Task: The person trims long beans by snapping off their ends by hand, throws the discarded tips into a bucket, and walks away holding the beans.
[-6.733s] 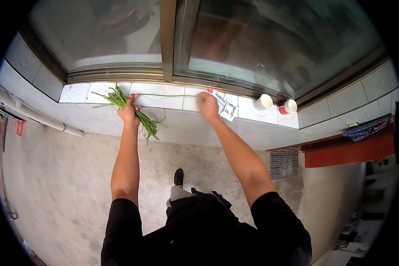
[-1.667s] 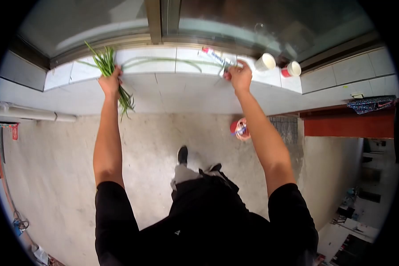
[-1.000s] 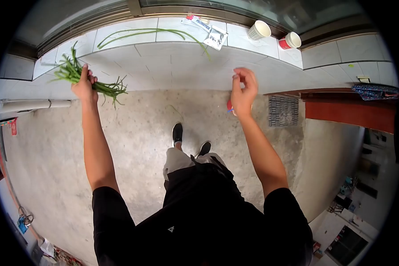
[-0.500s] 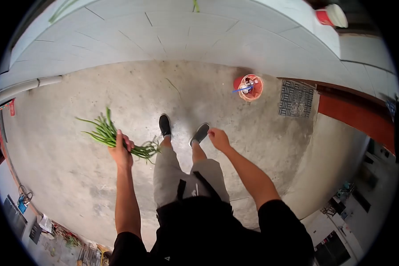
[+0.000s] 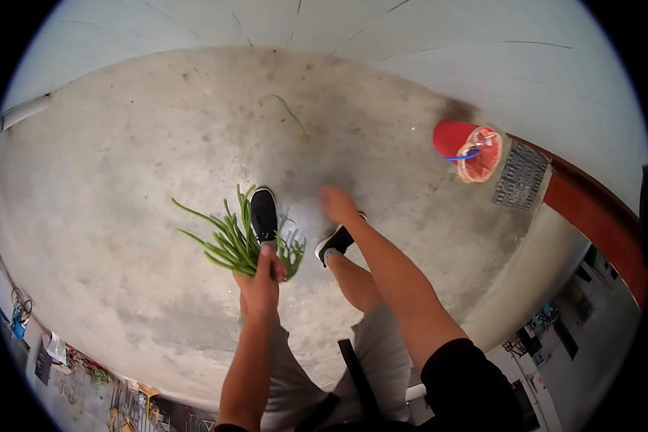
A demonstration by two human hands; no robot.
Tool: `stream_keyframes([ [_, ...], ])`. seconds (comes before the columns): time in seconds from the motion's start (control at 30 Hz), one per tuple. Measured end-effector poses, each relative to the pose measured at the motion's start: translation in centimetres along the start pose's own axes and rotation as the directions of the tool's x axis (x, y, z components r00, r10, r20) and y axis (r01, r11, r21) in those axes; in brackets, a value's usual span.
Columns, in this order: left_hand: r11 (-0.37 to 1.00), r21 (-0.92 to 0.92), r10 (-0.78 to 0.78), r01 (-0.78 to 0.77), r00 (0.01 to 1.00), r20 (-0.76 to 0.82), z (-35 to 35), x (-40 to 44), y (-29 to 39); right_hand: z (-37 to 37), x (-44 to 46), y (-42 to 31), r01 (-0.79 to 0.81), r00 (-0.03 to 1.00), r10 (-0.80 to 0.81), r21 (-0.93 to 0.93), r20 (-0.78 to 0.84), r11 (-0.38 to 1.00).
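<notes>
My left hand (image 5: 261, 282) is closed round a bunch of long green beans (image 5: 230, 237), whose straight ends fan out to the upper left and whose thin, curled ends stick out on the right. The bunch is over my left shoe. My right hand (image 5: 336, 204), smeared by motion, is over the floor above my right shoe; its fingers do not show clearly. One single long bean (image 5: 289, 115) lies curved on the concrete floor ahead of both hands, apart from them.
A red bin (image 5: 455, 135) with a pale liner and something blue at its mouth stands to the right by the wall. Next to it lies a patterned mat (image 5: 521, 175) before a reddish-brown sill (image 5: 590, 223). A light wall (image 5: 324, 29) runs across the front.
My left hand has moved right, bringing the beans in front of my legs. My view has tipped down and closer to the floor, and my feet have shifted. My right hand has moved slightly left.
</notes>
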State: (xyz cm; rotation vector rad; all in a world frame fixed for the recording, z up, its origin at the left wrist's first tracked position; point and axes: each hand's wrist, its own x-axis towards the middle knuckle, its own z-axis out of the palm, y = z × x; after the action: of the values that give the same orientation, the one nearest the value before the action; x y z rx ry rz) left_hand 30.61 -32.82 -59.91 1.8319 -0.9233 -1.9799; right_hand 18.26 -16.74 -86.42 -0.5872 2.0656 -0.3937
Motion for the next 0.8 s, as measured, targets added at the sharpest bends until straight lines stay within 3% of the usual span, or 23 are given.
stream_keyframes([
  [0.13, 0.991, -0.077, -0.108, 0.106, 0.994, -0.025, -0.8, 2.2, -2.1, 4.8, 8.5, 0.3, 0.071, 0.996, -0.073, -0.036, -0.041, 0.997],
  [0.23, 0.984, -0.123, -0.128, 0.130, 0.991, 0.022, 0.0, 2.6, -0.5, 6.1, 12.0, -0.5, 0.025, 0.997, -0.025, 0.004, -0.071, 1.000],
  [0.33, 0.986, -0.052, -0.153, 0.156, 0.987, 0.049, -0.4, 2.8, -0.7, 7.7, 14.0, -0.4, -0.060, 0.997, 0.065, 0.141, -0.030, 0.988],
  [0.4, 0.987, -0.036, -0.156, 0.158, 0.986, 0.065, -0.5, 2.8, -1.1, 7.9, 14.7, -0.2, -0.109, 0.981, 0.132, 0.155, -0.140, 0.982],
  [0.53, 0.991, 0.001, -0.132, 0.132, 0.988, 0.083, -0.8, 2.6, -1.8, 6.0, 12.3, -0.1, -0.082, 0.974, 0.119, 0.193, -0.192, 0.978],
  [0.6, 0.992, 0.066, -0.105, 0.103, 0.994, 0.028, -0.5, 2.2, -3.0, 3.6, 9.8, -0.1, -0.053, 0.987, 0.106, 0.373, -0.123, 0.926],
  [0.63, 0.993, 0.060, -0.100, 0.098, 0.994, 0.034, -0.3, 2.0, -3.6, 2.9, 8.7, -0.1, -0.047, 0.986, 0.102, 0.368, -0.131, 0.929],
  [0.7, 0.992, 0.060, -0.110, 0.108, 0.994, 0.016, -0.4, 1.4, -4.7, 2.1, 6.5, -0.5, 0.011, 0.971, 0.117, 0.527, -0.208, 0.850],
  [0.8, 0.989, 0.090, -0.122, 0.117, 0.991, 0.054, -0.3, 0.6, -5.5, 0.1, 3.6, -1.2, 0.064, 0.941, 0.094, 0.443, -0.324, 0.894],
])
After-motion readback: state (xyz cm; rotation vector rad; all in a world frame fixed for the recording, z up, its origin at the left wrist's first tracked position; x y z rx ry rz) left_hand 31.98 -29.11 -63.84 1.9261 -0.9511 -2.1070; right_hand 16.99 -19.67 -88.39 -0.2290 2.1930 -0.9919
